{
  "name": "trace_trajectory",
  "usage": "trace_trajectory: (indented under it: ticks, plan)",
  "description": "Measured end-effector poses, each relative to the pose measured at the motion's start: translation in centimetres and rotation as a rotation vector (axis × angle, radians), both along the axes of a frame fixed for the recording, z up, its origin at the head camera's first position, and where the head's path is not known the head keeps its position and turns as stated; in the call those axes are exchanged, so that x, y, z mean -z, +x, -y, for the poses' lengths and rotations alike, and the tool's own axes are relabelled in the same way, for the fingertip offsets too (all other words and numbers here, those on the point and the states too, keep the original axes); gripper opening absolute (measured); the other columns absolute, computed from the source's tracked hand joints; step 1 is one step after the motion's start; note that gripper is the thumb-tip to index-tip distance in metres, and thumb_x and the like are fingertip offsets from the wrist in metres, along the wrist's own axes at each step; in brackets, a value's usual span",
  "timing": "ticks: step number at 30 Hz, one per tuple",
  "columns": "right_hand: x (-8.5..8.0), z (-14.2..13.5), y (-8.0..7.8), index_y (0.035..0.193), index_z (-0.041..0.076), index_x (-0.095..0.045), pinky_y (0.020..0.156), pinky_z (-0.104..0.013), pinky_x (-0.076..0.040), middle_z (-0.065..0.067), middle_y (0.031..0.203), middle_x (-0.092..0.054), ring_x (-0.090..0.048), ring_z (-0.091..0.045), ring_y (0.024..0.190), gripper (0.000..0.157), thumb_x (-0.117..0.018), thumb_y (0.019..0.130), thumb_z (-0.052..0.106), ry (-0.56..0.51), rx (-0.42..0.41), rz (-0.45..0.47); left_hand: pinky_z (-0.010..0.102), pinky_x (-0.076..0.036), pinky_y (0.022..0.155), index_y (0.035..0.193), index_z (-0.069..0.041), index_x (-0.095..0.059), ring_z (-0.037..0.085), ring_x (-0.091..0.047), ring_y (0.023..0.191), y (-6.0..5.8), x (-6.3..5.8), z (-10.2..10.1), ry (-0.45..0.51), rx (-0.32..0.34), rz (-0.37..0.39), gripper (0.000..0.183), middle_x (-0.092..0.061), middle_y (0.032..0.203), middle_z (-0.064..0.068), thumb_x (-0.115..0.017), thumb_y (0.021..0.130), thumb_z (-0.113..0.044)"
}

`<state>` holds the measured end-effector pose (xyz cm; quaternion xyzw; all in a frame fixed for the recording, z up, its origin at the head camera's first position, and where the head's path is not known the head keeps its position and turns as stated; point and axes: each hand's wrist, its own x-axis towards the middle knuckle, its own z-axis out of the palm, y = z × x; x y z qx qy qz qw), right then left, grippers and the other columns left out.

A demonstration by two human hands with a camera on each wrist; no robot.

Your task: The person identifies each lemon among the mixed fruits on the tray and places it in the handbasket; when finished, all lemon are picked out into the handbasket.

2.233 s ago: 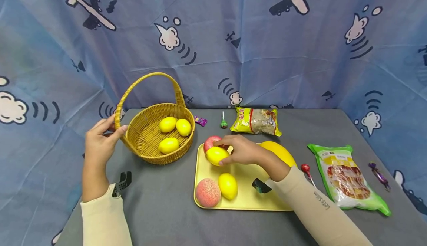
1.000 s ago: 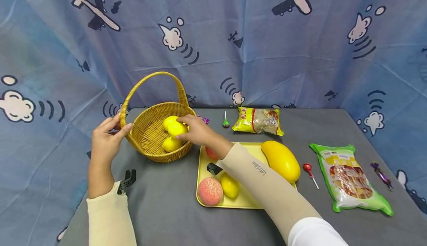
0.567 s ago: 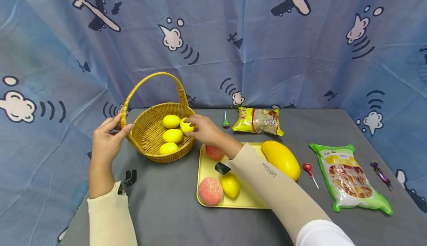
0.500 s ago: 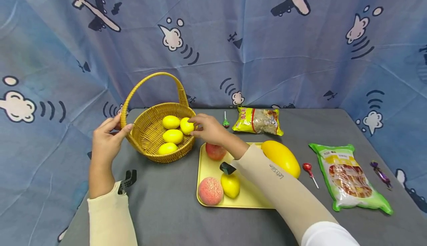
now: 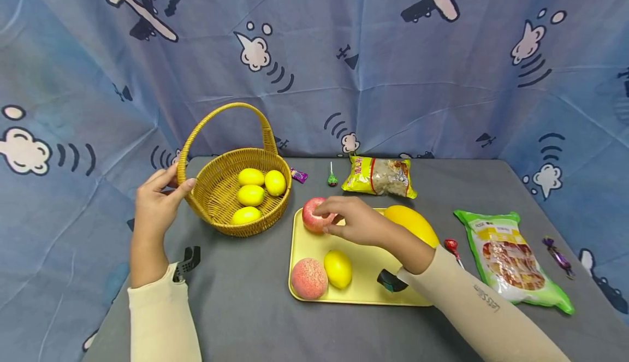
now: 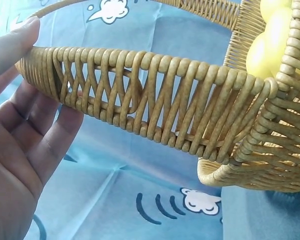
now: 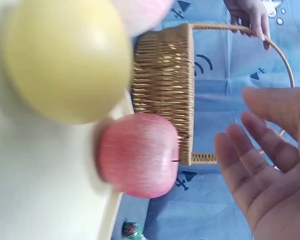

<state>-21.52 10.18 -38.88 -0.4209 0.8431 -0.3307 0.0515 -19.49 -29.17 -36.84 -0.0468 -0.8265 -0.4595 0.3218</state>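
My left hand (image 5: 159, 201) grips the handle of a yellow wicker basket (image 5: 206, 209) at its left side, thumb and fingers on either face of the band in the left wrist view. Several lemons (image 5: 250, 195) lie inside the basket. Over the yellow tray (image 5: 363, 291) hovers my right hand (image 5: 356, 220), its fingers loosely bent and nothing between them. The fingertips overlap a red apple (image 5: 314, 215) in the head view; the right wrist view shows a gap between palm and apple. A lemon (image 5: 338, 269) and a peach (image 5: 309, 278) sit at the tray's near left.
A yellow mango (image 5: 411, 223) lies on the tray's right, partly behind my right arm. Beyond are a yellow snack bag (image 5: 379, 177), a green lollipop (image 5: 332, 178) and a purple candy (image 5: 298, 175). To the right lie a red lollipop (image 5: 451, 246), a green-edged bag (image 5: 513, 258) and another candy (image 5: 558, 256).
My right hand carried a lemon from the tray into the basket, let it go, and moved back right to above the apple. The left hand has stayed on the handle.
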Motion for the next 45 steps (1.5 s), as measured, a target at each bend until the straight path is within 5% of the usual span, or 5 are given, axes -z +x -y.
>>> trace_trajectory:
  ticks: [10,16,23,31,45]
  plan:
    - [2.4,-2.0,2.5,0.119,0.018,-0.056,0.089,-0.03,-0.043,0.011,0.113,-0.055,-0.049,-0.011,0.108,0.059,-0.049,0.069,-0.012,0.166,-0.183,0.13,0.01,-0.045,0.066,0.118,-0.016,-0.059,0.006,-0.052,0.076,0.2,-0.3,-0.2,-0.004,-0.012,0.018,0.045,-0.056,0.081,0.0,-0.072,0.075,-0.012]
    - [3.2,-3.0,3.0,0.122,0.018,-0.055,0.096,-0.032,-0.036,0.013,0.118,-0.052,-0.045,-0.007,0.112,0.061,-0.055,0.066,-0.008,0.234,-0.224,0.12,0.011,-0.045,0.066,0.118,-0.016,-0.059,0.008,-0.052,0.077,0.1,-0.2,-0.2,-0.002,-0.011,0.026,0.044,-0.055,0.081,0.0,-0.071,0.076,-0.014]
    - [3.8,-3.7,2.8,0.118,0.019,-0.058,0.092,-0.033,-0.039,0.013,0.115,-0.051,-0.047,-0.007,0.105,0.057,-0.077,0.065,0.011,0.246,-0.214,0.077,0.011,-0.044,0.063,0.117,-0.022,-0.06,0.008,-0.051,0.076,-0.1,-0.3,-0.1,-0.007,-0.019,0.025,0.043,-0.055,0.08,0.0,-0.071,0.076,-0.017]
    - [5.0,-3.8,3.1,0.118,0.021,-0.057,0.09,-0.031,-0.04,0.012,0.112,-0.05,-0.047,-0.007,0.101,0.06,-0.081,0.063,0.022,0.301,-0.218,0.06,0.011,-0.045,0.065,0.117,-0.02,-0.059,0.008,-0.052,0.076,0.1,0.0,-0.1,-0.003,-0.027,0.035,0.044,-0.056,0.08,0.0,-0.072,0.075,-0.017]
    - [2.5,-4.0,1.7,0.116,0.025,-0.056,0.075,-0.027,-0.049,0.015,0.108,-0.049,-0.049,-0.006,0.09,0.057,-0.08,0.064,0.022,0.25,-0.076,0.097,0.013,-0.045,0.065,0.118,-0.02,-0.059,0.009,-0.052,0.077,0.1,0.0,0.0,0.003,-0.022,0.037,0.044,-0.056,0.082,0.0,-0.071,0.076,-0.018]
